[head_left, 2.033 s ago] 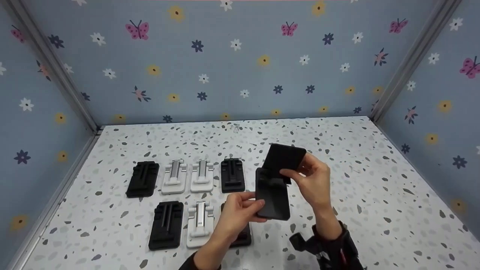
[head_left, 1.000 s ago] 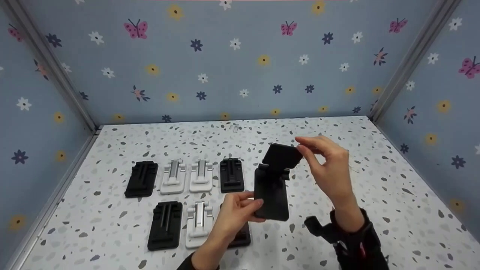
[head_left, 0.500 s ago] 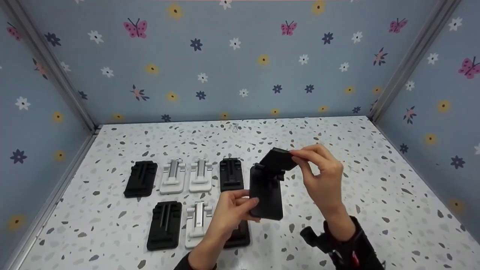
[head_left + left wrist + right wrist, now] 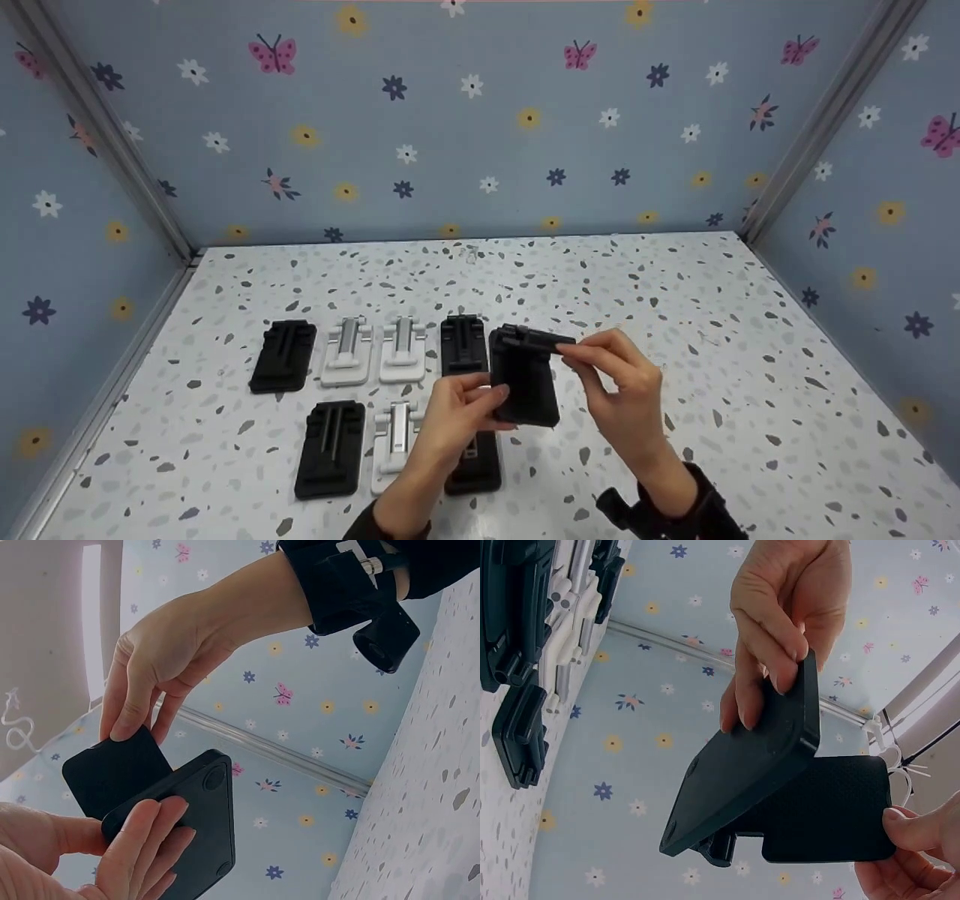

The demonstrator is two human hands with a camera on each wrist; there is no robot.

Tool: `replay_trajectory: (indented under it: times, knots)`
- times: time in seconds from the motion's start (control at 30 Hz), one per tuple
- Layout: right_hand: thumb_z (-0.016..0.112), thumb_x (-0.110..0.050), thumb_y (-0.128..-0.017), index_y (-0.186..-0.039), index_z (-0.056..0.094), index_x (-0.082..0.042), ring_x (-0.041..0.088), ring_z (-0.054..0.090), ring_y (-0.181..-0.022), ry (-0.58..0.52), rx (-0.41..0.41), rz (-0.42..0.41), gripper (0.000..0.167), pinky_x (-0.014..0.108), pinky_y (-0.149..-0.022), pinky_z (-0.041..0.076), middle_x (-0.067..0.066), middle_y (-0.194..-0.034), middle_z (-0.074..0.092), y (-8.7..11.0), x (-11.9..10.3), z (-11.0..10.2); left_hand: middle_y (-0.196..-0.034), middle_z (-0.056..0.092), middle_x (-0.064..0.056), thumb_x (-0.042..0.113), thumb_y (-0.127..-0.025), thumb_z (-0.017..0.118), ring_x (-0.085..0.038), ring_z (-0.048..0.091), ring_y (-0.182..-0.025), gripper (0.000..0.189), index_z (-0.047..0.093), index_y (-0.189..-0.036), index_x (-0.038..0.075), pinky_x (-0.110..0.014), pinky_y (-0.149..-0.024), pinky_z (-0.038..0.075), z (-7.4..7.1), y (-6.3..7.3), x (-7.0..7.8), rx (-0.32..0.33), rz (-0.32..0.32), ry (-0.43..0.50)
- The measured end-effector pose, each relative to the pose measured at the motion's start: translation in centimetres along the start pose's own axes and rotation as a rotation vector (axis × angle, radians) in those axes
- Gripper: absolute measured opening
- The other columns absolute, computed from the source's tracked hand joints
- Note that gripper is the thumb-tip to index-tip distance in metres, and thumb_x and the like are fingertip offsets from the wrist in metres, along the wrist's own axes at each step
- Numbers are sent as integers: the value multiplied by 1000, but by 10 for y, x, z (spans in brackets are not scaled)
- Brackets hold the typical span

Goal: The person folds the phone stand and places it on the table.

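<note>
A black folding phone stand (image 4: 525,390) is held above the table, its base tilted. My left hand (image 4: 463,405) grips the left edge of the base, thumb on the front and fingers behind, as the left wrist view shows with the base's round pads. With thumb and fingertips my right hand (image 4: 619,382) pinches the outer edge of the hinged top plate (image 4: 829,810). In the head view that plate is seen nearly edge-on, standing out from the base. Under my left hand lies another black phone stand (image 4: 476,469), partly hidden by the hand.
On the speckled white table (image 4: 750,360), folded phone stands lie in two rows at the left: black ones (image 4: 283,356) and white ones (image 4: 347,352). A white stand (image 4: 397,442) in the front row is partly behind my left forearm. Flowered panels (image 4: 480,135) enclose the table.
My right hand left the top plate's face, took its outer edge and swung it down toward the base. The held stand has shifted slightly left; the stands on the table stayed put.
</note>
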State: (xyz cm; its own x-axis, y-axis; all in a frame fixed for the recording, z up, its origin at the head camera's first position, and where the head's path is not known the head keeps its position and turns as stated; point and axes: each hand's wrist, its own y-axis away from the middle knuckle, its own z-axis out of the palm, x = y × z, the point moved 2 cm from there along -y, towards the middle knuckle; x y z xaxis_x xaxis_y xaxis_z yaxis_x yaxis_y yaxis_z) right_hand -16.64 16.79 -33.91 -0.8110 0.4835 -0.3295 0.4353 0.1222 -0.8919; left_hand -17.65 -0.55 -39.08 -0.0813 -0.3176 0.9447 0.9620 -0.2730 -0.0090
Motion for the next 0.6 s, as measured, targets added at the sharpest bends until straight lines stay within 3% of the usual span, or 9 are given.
replay_trajectory:
  times: [0.33, 0.6]
  knots:
    - [70, 18, -60, -83, 69, 0, 15, 51, -65, -58, -47, -37, 29, 16, -54, 44, 7, -75, 56, 15, -5, 7, -99, 58, -31, -4, -85, 50, -34, 63, -81, 31, 46, -111, -21, -34, -64, 55, -3, 0, 5, 12, 5, -25]
    - [73, 17, -57, -81, 69, -1, 15, 52, -66, -89, -126, -11, 30, 16, -56, 47, 6, -75, 55, 21, -7, 9, -95, 59, -30, -5, -85, 49, -30, 64, -77, 30, 46, -110, -21, -33, -63, 56, -4, 0, 7, 21, 34, -47]
